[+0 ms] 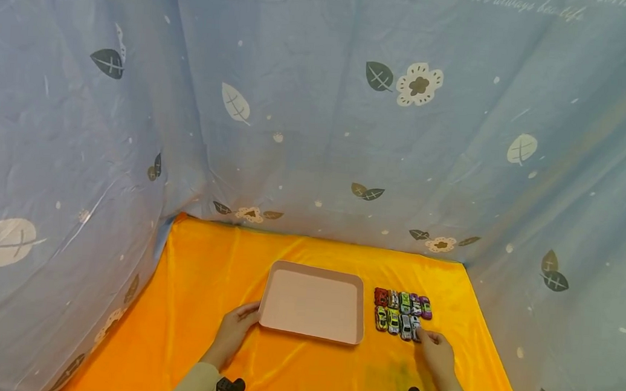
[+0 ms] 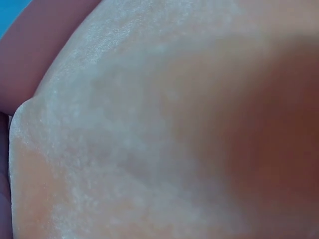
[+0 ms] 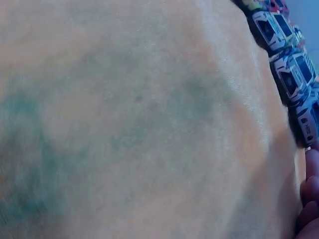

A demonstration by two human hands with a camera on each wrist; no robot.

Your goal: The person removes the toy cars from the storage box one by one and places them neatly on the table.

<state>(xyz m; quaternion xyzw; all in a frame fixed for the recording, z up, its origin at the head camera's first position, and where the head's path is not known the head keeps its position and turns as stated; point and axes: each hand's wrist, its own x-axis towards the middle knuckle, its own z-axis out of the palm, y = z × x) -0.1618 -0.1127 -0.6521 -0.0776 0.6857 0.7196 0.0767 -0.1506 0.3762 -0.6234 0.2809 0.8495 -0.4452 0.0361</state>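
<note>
A shallow pink tray lies on the yellow cloth; its side shows at the upper left of the left wrist view. At its left wall, my left hand touches the edge with its fingers. Right of the tray, several small toy cars stand side by side in two rows, among them a red car, a purple car and a silver car. My right hand pinches the white toy car at the right end of the near row, its fingertips partly covering it.
Yellow plush cloth covers the work surface. A pale blue curtain with leaf and flower prints stands behind and on both sides. A black wrist device sits by the left sleeve, another by the right.
</note>
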